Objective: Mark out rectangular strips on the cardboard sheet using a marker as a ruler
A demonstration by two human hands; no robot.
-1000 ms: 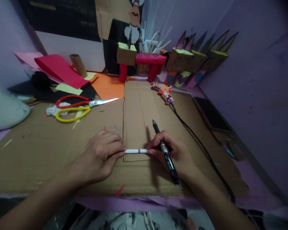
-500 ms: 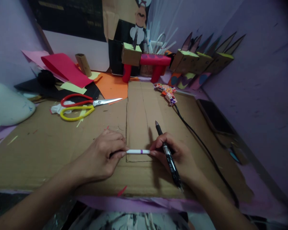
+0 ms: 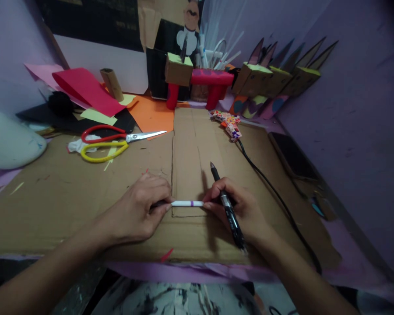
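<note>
A thin white stick with a purple band (image 3: 186,203) lies crosswise on a narrow cardboard strip (image 3: 191,148), just above a pen line drawn near the strip's near end. My left hand (image 3: 136,210) pinches the stick's left end with closed fingers. My right hand (image 3: 239,210) presses the stick's right end with a fingertip while its other fingers grip a black pen (image 3: 226,205), tip pointing away from me. Both hands rest on a large cardboard sheet (image 3: 68,197).
Red-and-yellow-handled scissors (image 3: 114,141) lie at the left. A patterned glue gun (image 3: 228,124) with a black cord (image 3: 276,197) lies at the right. Coloured papers (image 3: 85,89), a red-legged cardboard model (image 3: 197,81) and pointed cardboard boxes (image 3: 276,78) stand along the back. A dark flat object (image 3: 289,155) lies at the right.
The hands, stick and pen keep the same hold and place on the strip. Only the camera has shifted slightly.
</note>
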